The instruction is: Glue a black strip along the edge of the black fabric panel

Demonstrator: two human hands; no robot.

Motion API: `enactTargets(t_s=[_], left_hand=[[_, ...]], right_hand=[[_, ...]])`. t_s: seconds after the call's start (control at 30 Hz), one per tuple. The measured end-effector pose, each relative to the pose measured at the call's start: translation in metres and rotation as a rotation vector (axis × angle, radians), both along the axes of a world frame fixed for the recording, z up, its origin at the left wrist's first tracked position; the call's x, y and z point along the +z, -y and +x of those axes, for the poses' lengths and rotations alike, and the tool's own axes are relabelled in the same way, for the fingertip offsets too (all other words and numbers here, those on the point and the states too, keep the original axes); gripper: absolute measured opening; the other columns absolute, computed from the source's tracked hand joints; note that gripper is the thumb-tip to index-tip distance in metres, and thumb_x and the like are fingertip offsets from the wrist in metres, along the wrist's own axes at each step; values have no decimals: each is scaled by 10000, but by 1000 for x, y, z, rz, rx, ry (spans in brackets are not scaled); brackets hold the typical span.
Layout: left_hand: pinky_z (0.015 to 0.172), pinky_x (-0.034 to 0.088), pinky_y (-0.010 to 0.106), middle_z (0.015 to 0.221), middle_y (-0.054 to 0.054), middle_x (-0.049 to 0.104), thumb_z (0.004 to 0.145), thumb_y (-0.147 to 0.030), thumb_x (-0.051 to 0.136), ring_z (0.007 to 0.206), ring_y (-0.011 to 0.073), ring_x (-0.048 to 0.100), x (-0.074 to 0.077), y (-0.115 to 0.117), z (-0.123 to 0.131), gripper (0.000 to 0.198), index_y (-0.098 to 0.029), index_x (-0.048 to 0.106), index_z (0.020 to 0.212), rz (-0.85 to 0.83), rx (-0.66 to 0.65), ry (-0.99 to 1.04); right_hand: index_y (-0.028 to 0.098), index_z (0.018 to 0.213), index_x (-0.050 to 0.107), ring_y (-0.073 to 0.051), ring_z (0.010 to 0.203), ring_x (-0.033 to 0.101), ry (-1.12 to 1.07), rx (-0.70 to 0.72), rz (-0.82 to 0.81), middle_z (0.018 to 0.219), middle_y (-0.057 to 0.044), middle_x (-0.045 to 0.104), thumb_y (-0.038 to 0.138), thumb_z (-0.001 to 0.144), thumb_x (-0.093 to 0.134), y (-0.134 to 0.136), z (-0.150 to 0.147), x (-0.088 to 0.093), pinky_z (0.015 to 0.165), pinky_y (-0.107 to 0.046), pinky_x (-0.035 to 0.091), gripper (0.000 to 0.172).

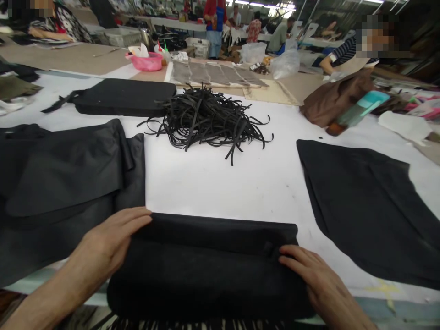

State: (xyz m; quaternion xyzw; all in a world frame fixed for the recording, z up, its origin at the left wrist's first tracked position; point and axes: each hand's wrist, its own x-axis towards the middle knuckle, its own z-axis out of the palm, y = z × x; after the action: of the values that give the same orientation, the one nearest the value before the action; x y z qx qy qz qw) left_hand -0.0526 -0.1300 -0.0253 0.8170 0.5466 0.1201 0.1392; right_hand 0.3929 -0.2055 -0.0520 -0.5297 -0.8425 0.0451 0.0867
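A black leather-like panel (209, 270) lies in front of me, its far edge folded over in a band and its near edge hanging past the table edge. Dark fringe-like strips show beneath it at the bottom of the view. My left hand (112, 236) grips the panel's far left corner, fingertips on top and thumb hidden. On the right side, my right hand (309, 266) holds the edge near the fold, fingers bent over it. Beyond the panel is a tangled heap of thin black strips (209, 119).
Black sheets (68, 169) are piled at left, and more black pieces (371, 211) lie at right. A black padded slab (123, 96) sits behind. Farther back stand a pink basket (147, 62), a brown bag (337, 98) and a teal-capped bottle (357, 112). Several people work beyond.
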Motion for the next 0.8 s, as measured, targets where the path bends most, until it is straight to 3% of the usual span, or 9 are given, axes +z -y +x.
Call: enactTargets(t_s=[0.03,0.13,0.23,0.37,0.47,0.53,0.67,0.8], left_hand=[[1008,380,301,1228,-11,549,810,-172,330,1122,168,495,2,4,17,410,-267,555,1140,69,-153,50],[1023,359,287,1306,14,479,843,-131,362,1200,163,415,0,15,74,431,-253,443,1248,-32,-526,-9],[1023,343,339,1280,79,470,770,-113,460,1179,206,406,-7,15,113,482,-184,408,1244,-151,-601,-103],[1018,311,368,1298,118,407,540,-192,672,1145,256,384,-16,5,127,783,-137,357,1255,-235,-603,-240],[1022,280,362,1329,126,367,431,-226,732,1145,272,354,-21,4,124,960,-115,314,1287,-237,-615,-269],[1027,256,370,1348,133,350,471,-236,718,1158,276,339,-26,7,121,962,-108,276,1315,-210,-620,-283],[1019,234,407,1351,146,362,674,-214,584,1186,286,332,-37,14,118,755,-121,246,1342,-116,-649,-281],[975,278,422,1311,143,408,775,-189,488,1128,280,392,-40,16,120,603,-165,273,1338,-75,-638,-269]], right_hand=[[271,1017,643,-177,940,606,23,10,-2,1076,-18,645,-12,575,338,3,1,3,767,-312,522,608],[290,1122,585,-169,914,620,60,41,10,1107,1,637,-10,591,355,10,3,15,732,-290,531,652],[315,1154,551,-179,879,628,59,71,39,1101,13,638,-6,571,379,12,-5,37,697,-294,531,688],[287,1118,552,-183,835,622,-38,128,4,1019,-11,656,53,697,410,-1,-41,60,661,-276,523,502],[247,1026,581,-155,791,610,-102,72,-22,955,-27,647,40,776,358,-16,-77,50,649,-239,512,394],[206,1065,571,-169,811,598,-54,79,15,978,-52,632,2,766,341,-23,-98,32,675,-264,508,429],[182,1184,508,-203,806,573,110,141,34,991,-59,619,45,753,460,-25,-119,3,675,-312,495,454],[174,1219,469,-217,822,553,199,137,53,1011,-62,605,57,714,534,-20,-120,-8,712,-337,475,522]])
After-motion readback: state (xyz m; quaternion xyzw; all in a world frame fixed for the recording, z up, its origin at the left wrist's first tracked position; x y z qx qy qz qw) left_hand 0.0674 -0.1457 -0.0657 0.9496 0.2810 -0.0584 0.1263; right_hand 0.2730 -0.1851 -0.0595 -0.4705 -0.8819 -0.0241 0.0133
